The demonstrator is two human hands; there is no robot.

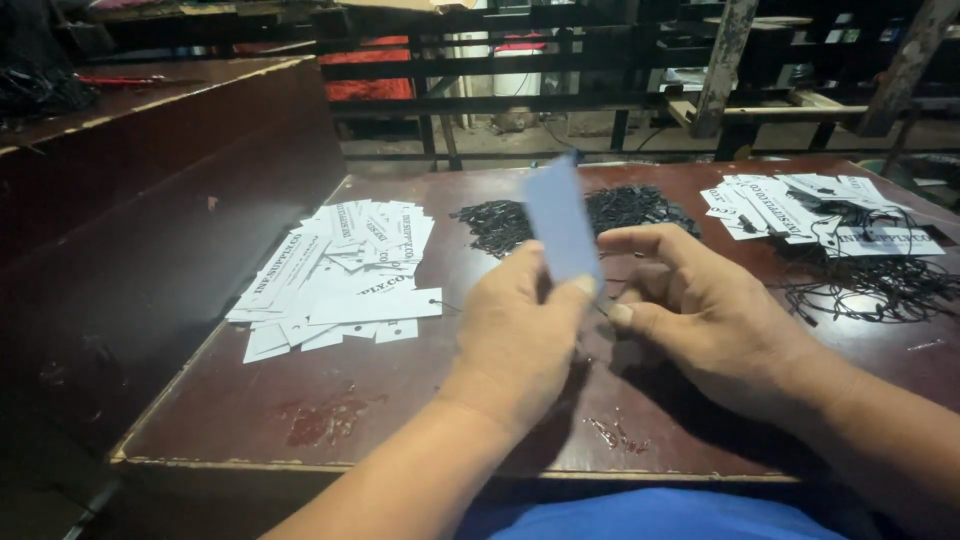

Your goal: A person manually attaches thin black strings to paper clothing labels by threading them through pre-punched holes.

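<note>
My left hand (520,330) holds a pale blue-white card tag (560,220) upright by its lower end, over the middle of the dark red table (400,400). My right hand (700,305) is just right of it, thumb and forefinger pinched together near the tag's lower edge on what looks like a thin black string; the string itself is barely visible. Behind the hands lies a heap of black string loops (600,212).
A spread pile of white printed tags (335,275) lies at the left. At the right, more white tags (810,205) lie mixed with black strings (880,285). A dark wooden partition (150,230) borders the left side. Dark metal racks (560,60) stand behind.
</note>
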